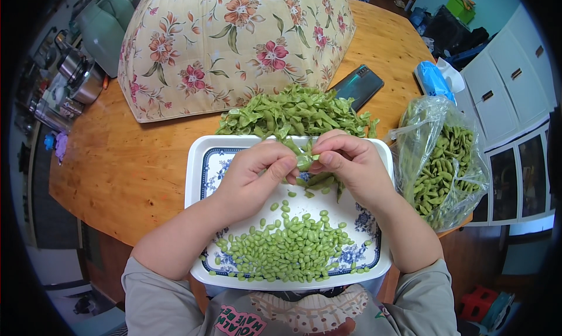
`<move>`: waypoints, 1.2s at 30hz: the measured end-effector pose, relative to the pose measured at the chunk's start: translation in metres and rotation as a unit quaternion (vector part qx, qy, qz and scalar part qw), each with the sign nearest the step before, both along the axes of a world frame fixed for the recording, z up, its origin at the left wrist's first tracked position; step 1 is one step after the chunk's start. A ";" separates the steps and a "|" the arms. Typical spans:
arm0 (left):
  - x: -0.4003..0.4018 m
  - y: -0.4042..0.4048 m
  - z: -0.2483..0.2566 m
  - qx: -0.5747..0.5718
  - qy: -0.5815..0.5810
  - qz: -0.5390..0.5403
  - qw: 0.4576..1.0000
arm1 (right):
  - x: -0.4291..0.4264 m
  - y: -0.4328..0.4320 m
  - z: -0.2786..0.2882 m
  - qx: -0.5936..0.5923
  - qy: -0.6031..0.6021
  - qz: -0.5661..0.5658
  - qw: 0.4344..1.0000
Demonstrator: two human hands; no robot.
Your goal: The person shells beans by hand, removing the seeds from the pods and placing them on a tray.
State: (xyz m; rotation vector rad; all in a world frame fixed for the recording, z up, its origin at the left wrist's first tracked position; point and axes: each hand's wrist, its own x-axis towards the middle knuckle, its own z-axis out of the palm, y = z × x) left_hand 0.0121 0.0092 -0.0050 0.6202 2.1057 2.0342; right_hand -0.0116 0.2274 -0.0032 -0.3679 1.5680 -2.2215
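Observation:
Above the far half of a white tray (192,169) with a blue floral pattern, my left hand (263,173) and my right hand (351,162) pinch a split green soybean pod (305,161) between their fingertips. Under and beside my right fingers, a few pods (319,182) lie on the tray. Shelled green soybeans (290,248) are spread over its near half, with a few loose beans farther up. Just beyond the tray's far rim is a heap of green pods and husks (298,112).
A clear plastic bag of pods (443,169) stands right of the tray. A floral food cover (237,41) occupies the back of the wooden table (109,169). A smartphone (359,86) lies beside the husks. Farther right is a blue tissue pack (433,80); a green jug (102,33) stands back left.

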 end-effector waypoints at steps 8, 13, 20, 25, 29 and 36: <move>-0.004 -0.001 -0.001 0.046 -0.064 0.096 0.992 | 0.000 0.006 0.005 0.081 0.015 0.109 0.991; -0.005 -0.008 -0.006 0.066 -0.054 0.087 0.992 | 0.002 0.000 0.004 0.216 0.177 0.172 0.945; -0.008 0.000 -0.005 -0.013 -0.025 0.131 0.991 | -0.002 -0.005 0.003 0.387 0.411 0.046 0.824; -0.011 0.000 -0.008 -0.095 -0.039 0.122 0.987 | 0.004 -0.006 0.003 0.395 0.414 0.063 0.817; -0.016 -0.007 -0.011 -0.164 0.013 0.126 0.978 | 0.003 -0.007 0.010 0.331 0.355 0.077 0.871; -0.013 -0.002 -0.008 -0.252 0.084 0.138 0.954 | 0.005 -0.002 0.002 0.083 0.030 0.053 0.995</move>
